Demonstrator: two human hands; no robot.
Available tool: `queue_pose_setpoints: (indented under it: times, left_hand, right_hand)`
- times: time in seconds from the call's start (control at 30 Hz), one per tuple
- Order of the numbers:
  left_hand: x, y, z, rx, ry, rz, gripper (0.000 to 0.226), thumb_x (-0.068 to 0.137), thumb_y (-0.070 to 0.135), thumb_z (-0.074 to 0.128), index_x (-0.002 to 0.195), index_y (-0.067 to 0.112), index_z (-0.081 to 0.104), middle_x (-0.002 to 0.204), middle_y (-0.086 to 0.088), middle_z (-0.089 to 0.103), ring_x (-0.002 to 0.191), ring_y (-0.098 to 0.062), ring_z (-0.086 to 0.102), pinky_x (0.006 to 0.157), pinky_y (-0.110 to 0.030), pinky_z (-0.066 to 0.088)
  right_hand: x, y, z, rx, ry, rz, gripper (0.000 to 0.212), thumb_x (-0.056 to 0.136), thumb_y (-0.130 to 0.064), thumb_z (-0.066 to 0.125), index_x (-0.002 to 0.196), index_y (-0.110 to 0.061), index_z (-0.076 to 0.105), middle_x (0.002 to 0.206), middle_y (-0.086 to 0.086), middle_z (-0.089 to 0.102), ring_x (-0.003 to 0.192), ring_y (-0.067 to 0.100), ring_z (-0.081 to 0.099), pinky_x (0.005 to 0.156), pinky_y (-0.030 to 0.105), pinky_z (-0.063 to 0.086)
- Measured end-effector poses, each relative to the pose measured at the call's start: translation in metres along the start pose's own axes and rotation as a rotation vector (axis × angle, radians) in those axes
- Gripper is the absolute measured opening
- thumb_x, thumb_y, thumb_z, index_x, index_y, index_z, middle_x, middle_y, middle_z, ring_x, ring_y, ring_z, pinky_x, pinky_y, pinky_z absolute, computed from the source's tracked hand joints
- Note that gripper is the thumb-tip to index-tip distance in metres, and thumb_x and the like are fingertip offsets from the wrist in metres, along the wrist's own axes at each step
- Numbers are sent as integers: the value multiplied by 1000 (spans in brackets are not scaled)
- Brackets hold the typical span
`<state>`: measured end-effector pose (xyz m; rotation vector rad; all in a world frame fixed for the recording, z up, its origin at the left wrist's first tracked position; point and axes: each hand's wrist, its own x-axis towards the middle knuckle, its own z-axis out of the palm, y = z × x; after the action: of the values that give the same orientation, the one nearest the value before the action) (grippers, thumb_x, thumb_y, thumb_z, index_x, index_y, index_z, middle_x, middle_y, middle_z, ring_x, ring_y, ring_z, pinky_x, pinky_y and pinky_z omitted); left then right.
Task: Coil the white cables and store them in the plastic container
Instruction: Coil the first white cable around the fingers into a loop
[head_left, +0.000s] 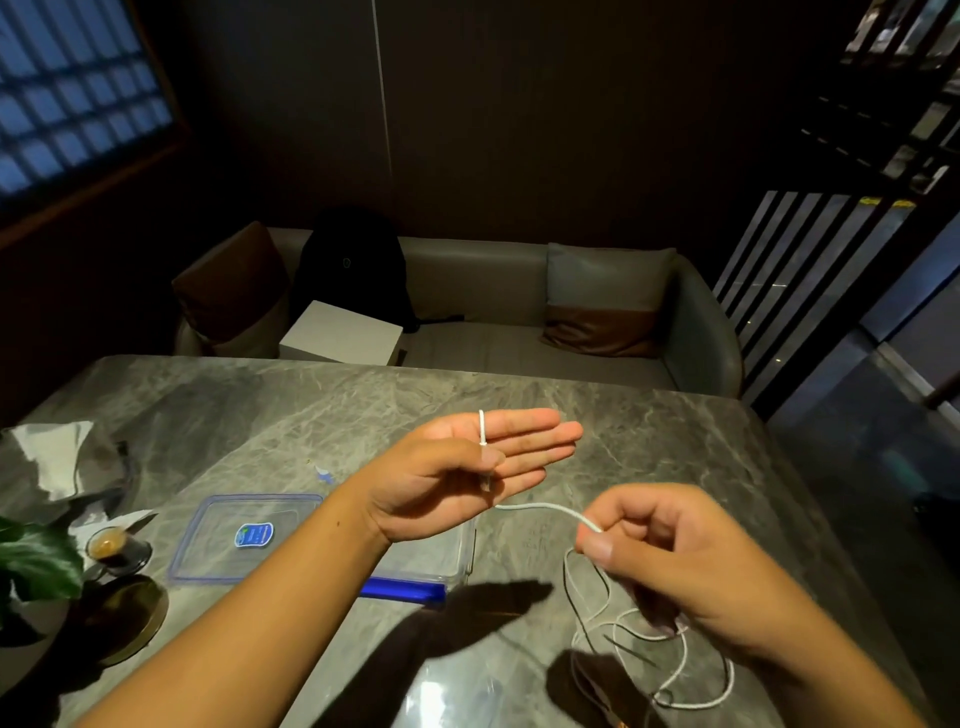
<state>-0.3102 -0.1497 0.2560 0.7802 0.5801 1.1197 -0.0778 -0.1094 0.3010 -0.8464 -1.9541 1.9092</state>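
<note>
White cable (540, 506), one visible, spans the gap between both hands with its taut stretch running roughly left to right above the tabletop (311, 410). One end stands upright against the left hand (467, 467), whose fingers are extended and held flat, palm turned up; the thumb presses the cable against the palm. From there the cable passes to the right hand (670, 561), whose thumb and forefinger form a pinching grip clamped on it. Past the right hand the slack drops to the tabletop and lies in a few loose, irregular loops below the wrist.

One clear plastic container (462, 556) rests on the tabletop, largely hidden under the left forearm; its contents cannot be made out. One clear lid (208, 551) with a blue rim and a blue label lies flat just to its left. One blue bar-shaped object (402, 590) lies at the container's near edge.

Further left stand one small cup (106, 545) holding dark liquid, crumpled paper (47, 452), and plant leaves (31, 561).
</note>
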Motion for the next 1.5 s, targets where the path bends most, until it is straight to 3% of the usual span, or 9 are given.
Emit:
queue_pose_setpoints:
  times: [0.1,0.3,0.43,0.57,0.77,0.97,1.17,1.37,1.5]
  left_hand:
    - [-2,2,-2,34,-20,-27,57,93,-10,32,149,-5,28,155,-23,33,146,-35,30,121,-47,19]
    - [-7,5,-10,32,-34,-44,59,93,-7,44,149,-7,26,156,-26,29,146,-38,27,121,-49,15]
    - [-7,4,-7,115,-102,-104,60,91,-8,43,148,-9,25,155,-28,30,147,-38,27,122,-50,13]
    - [-4,-2,-3,145,-124,-149,59,90,-13,32,148,-10,25,154,-28,32,146,-39,28,122,-48,15]
    - [2,-10,10,197,-216,-197,60,90,-9,38,148,-9,25,155,-27,30,146,-39,27,122,-50,11]
    - [5,-12,21,344,-307,-272,58,94,-7,38,150,-6,24,157,-23,30,146,-34,29,122,-49,17]
    - [7,-12,35,352,-397,-317,60,91,-3,44,147,-10,25,154,-30,28,144,-37,31,121,-53,17]
    - [10,-11,45,341,-430,-277,49,96,-9,39,144,-12,31,149,-34,34,139,-43,36,114,-39,35]
    - [11,-10,48,412,-373,-226,43,97,-12,38,141,-12,38,143,-35,42,132,-41,46,106,-36,44]
  right_hand:
    - [-3,-7,-15,-15,26,-63,12,74,-22,74,71,-11,69,52,7,44,41,14,31,38,17,26]
    - [-4,-12,-47,-45,165,-139,37,63,-35,82,73,-3,68,53,10,39,45,15,32,40,20,27]
    - [-4,-17,-57,-82,173,-163,10,71,-16,69,65,-9,66,52,12,46,45,13,42,42,18,33]
    - [-2,-24,-61,-137,169,-217,16,74,-10,76,63,-13,65,54,9,51,47,9,45,45,14,37]
    - [15,-33,-57,-122,220,-340,11,77,-13,67,71,-5,61,56,8,49,49,10,42,48,13,36]
    - [46,-42,-49,-157,107,-408,9,81,-14,70,74,-11,65,59,0,54,51,9,43,49,18,36]
    - [65,-54,-31,-165,-61,-479,11,85,-5,68,77,-11,63,59,-12,59,53,-1,50,56,10,39]
    - [83,-46,-19,-76,-49,-424,7,85,-9,68,79,-8,64,60,-3,53,54,12,39,51,25,32]
    - [89,-35,-16,-15,13,-373,10,87,-6,67,78,-8,64,57,-1,48,52,12,37,49,25,31]
